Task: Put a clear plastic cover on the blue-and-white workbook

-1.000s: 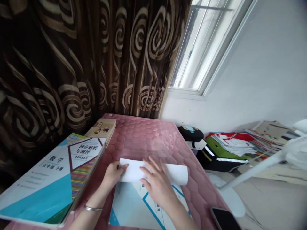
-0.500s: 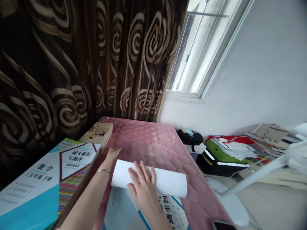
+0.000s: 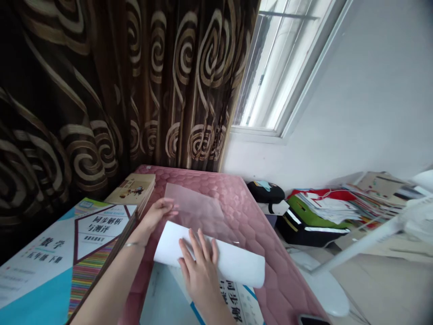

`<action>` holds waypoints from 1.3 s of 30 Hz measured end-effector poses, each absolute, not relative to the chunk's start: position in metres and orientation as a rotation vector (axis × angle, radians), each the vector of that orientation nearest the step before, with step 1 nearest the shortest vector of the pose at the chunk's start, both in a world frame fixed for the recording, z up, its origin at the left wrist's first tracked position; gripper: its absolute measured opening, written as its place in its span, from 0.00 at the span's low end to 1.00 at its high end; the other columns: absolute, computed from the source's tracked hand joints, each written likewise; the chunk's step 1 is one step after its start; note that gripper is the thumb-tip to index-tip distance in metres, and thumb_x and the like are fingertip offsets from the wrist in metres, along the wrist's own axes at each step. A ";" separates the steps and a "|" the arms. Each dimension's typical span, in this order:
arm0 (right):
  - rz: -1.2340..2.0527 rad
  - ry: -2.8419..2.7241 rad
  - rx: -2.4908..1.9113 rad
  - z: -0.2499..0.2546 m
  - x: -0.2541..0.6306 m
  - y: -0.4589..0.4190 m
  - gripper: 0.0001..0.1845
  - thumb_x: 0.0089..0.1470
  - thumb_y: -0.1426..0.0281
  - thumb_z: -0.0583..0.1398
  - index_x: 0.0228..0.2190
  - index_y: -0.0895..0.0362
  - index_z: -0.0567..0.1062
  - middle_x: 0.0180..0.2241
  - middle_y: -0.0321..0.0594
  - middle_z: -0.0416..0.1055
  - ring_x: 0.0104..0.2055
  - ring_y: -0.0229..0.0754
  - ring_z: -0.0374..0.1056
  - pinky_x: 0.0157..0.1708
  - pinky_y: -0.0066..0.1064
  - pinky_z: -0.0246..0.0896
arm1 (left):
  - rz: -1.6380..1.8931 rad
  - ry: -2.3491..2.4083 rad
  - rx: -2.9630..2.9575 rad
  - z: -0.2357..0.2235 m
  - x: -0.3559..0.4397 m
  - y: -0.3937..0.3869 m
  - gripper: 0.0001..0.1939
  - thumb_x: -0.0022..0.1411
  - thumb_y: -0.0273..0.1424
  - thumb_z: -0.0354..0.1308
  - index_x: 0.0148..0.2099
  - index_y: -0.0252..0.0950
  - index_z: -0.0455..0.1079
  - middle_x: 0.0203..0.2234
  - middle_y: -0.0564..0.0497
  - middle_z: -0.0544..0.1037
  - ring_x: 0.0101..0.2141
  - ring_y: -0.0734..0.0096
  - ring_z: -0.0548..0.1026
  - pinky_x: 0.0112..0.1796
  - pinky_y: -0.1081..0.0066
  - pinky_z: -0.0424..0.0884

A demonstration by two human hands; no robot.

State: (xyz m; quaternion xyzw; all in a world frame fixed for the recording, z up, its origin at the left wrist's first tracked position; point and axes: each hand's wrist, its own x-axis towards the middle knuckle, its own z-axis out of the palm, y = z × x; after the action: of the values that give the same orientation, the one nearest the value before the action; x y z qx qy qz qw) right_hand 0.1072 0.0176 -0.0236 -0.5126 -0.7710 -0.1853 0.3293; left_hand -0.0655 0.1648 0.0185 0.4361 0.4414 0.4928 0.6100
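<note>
My left hand [image 3: 158,214] has its thumb and fingers closed on the left edge of a sheet of clear plastic film [image 3: 198,203]. My right hand [image 3: 200,266] lies flat with fingers spread on a white curled sheet [image 3: 240,266], pressing its rounded fold. Whether this sheet is a bent-back book cover or loose paper I cannot tell. Partly under the sheet and my right hand is a book [image 3: 169,293] with a pale cover, blue stripes and large dark characters. The film stretches beyond the white sheet, over the pink quilted surface [image 3: 230,185].
On the left are a stack of blue-and-white workbooks [image 3: 37,271] and a smaller tan stack of books [image 3: 131,188]. A phone [image 3: 313,319] lies at the near right edge. Beyond stand a white lamp [image 3: 358,243], a black-and-green bag [image 3: 307,221] and piled papers [image 3: 321,205]. A patterned curtain [image 3: 182,90] hangs behind.
My left hand has drawn back slightly and lifted the film's edge, so the film shows more clearly. My right hand stays on the white sheet. The view has shifted a little.
</note>
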 end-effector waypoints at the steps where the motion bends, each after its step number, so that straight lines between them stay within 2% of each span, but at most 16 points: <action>1: -0.498 -2.018 -1.338 -0.023 0.107 0.018 0.20 0.62 0.62 0.54 0.56 0.45 0.68 0.63 0.35 0.59 0.66 0.51 0.48 0.63 0.50 0.31 | 1.189 0.965 0.979 0.012 -0.072 0.154 0.19 0.51 0.29 0.67 0.45 0.35 0.67 0.36 0.46 0.81 0.32 0.67 0.80 0.34 0.70 0.74; 4: -0.516 -2.066 -1.311 -0.025 0.104 0.019 0.20 0.63 0.64 0.53 0.55 0.45 0.68 0.62 0.36 0.61 0.64 0.51 0.52 0.61 0.49 0.36 | 1.261 1.008 0.875 -0.016 -0.087 0.123 0.21 0.50 0.32 0.67 0.47 0.35 0.68 0.35 0.45 0.81 0.34 0.62 0.80 0.36 0.67 0.74; 10: -0.370 -2.152 -1.400 -0.041 0.099 0.021 0.18 0.63 0.61 0.52 0.52 0.47 0.71 0.56 0.38 0.68 0.58 0.52 0.61 0.56 0.50 0.47 | 1.237 1.291 0.786 -0.057 -0.085 0.096 0.16 0.47 0.30 0.64 0.41 0.32 0.72 0.36 0.44 0.81 0.38 0.60 0.78 0.39 0.66 0.70; 15: -0.285 -2.228 -1.409 -0.044 0.096 0.018 0.17 0.63 0.62 0.52 0.52 0.48 0.71 0.55 0.39 0.70 0.55 0.51 0.64 0.54 0.49 0.51 | 1.237 1.091 0.778 -0.051 -0.083 0.091 0.21 0.43 0.27 0.61 0.43 0.33 0.69 0.36 0.45 0.81 0.38 0.59 0.79 0.39 0.65 0.70; 20: -0.271 -2.251 -1.345 -0.042 0.087 0.015 0.17 0.63 0.62 0.53 0.51 0.46 0.71 0.53 0.38 0.71 0.54 0.49 0.65 0.54 0.49 0.52 | 1.272 0.910 0.683 -0.040 -0.081 0.087 0.23 0.44 0.27 0.61 0.45 0.36 0.62 0.34 0.45 0.82 0.35 0.57 0.80 0.39 0.61 0.72; 29: -0.327 -2.184 -1.472 -0.052 0.080 0.010 0.17 0.62 0.61 0.53 0.51 0.48 0.72 0.52 0.43 0.72 0.53 0.53 0.65 0.52 0.51 0.53 | 1.333 1.003 0.613 -0.041 -0.073 0.087 0.22 0.44 0.22 0.56 0.45 0.35 0.61 0.31 0.44 0.82 0.34 0.57 0.81 0.35 0.64 0.74; 39: -0.307 -2.123 -1.503 -0.055 0.078 0.010 0.17 0.62 0.60 0.53 0.50 0.48 0.73 0.51 0.42 0.72 0.53 0.52 0.64 0.53 0.50 0.52 | 1.278 0.983 0.523 -0.029 -0.070 0.083 0.14 0.47 0.23 0.53 0.39 0.38 0.63 0.29 0.47 0.81 0.38 0.59 0.80 0.40 0.64 0.74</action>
State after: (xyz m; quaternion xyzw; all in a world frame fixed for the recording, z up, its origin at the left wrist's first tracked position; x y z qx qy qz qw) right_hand 0.0776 0.0103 -0.0547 -0.5543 -0.7831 -0.1132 0.2582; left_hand -0.0700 0.0832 -0.0293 0.2313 0.4345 0.5653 0.6619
